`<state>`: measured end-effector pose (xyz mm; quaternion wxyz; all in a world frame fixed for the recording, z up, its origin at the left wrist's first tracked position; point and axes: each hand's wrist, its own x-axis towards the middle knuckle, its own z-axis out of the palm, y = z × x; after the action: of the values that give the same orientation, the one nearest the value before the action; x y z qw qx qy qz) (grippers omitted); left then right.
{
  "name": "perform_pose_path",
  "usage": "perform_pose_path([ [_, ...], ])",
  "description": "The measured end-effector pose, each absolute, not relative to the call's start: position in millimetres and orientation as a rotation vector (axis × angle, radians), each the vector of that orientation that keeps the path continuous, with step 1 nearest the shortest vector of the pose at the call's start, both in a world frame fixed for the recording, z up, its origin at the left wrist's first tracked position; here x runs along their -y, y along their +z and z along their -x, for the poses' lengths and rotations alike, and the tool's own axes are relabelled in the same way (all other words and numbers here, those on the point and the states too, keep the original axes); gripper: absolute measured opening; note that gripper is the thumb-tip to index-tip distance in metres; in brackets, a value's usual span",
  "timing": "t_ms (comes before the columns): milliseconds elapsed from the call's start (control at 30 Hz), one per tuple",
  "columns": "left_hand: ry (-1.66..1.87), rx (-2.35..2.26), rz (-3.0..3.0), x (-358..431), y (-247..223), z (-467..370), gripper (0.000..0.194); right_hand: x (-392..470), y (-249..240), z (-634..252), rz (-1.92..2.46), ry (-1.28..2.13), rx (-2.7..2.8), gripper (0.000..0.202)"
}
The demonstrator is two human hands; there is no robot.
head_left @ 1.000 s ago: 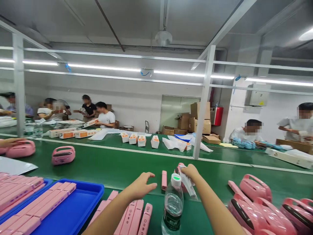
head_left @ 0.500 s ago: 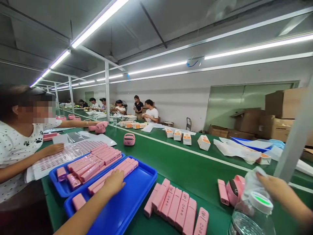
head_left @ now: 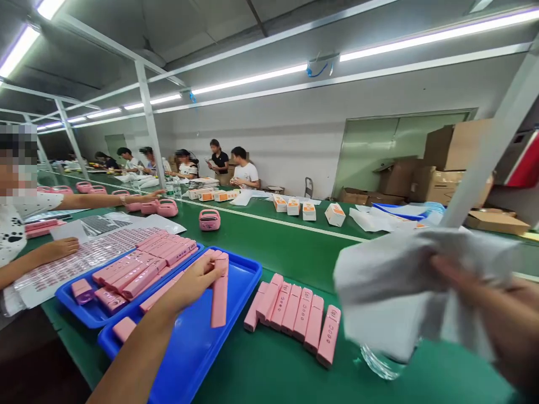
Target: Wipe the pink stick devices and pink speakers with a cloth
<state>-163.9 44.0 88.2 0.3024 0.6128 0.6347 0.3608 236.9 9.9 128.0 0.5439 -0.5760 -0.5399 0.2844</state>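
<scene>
Stacked brown cardboard boxes (head_left: 442,180) stand before a wide, pale green door (head_left: 370,147) set in a plain grey-white wall (head_left: 282,151). Above the door, a long white tube light (head_left: 438,36) glows; in front of the door stretches a long green-topped workbench (head_left: 269,238).

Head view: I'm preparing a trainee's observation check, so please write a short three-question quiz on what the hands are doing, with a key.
1. What does the left hand hold, and at which thing?

2. What does the right hand hold?
A. A cardboard box
B. A white sheet
C. A pair of scissors

3. True or false: a clear bottle is partly hidden behind what the right hand holds.

Key:
1. A pink bar, at the blue tray; whether the bar touches the tray is unclear.
2. B
3. True
</scene>
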Motion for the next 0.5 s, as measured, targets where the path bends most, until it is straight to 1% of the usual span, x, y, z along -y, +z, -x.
perform_pose_path([
  [33,0.99,-1.563,-1.605,-38,92,148,0.041,-2,122,-217,1.335,0.869,1.314,0.046],
  [67,0.996,-1.466,-1.574,-31,94,130,0.045,5,114,-199,1.291,0.966,1.389,0.044],
  [100,1.003,-1.353,-1.511,-26,92,111,0.049,8,104,-184,1.262,0.965,1.436,0.043],
  [133,1.012,-1.149,-1.321,-21,87,92,0.051,11,92,-173,1.249,0.989,1.467,0.043],
  [200,0.966,-0.909,-1.052,-13,71,58,0.052,11,64,-162,1.235,0.991,1.368,0.041],
  [233,0.929,-0.884,-0.953,-10,60,43,0.054,11,50,-159,1.236,0.978,1.253,0.039],
  [333,0.849,-0.859,-0.737,-6,30,18,0.061,10,15,-157,1.251,0.963,1.136,0.044],
  [433,0.772,-0.762,-0.635,-4,12,11,0.066,13,-5,-151,1.271,0.926,1.108,0.049],
  [500,0.722,-0.697,-0.634,-2,8,10,0.067,16,-13,-146,1.243,0.807,1.203,0.045],
])
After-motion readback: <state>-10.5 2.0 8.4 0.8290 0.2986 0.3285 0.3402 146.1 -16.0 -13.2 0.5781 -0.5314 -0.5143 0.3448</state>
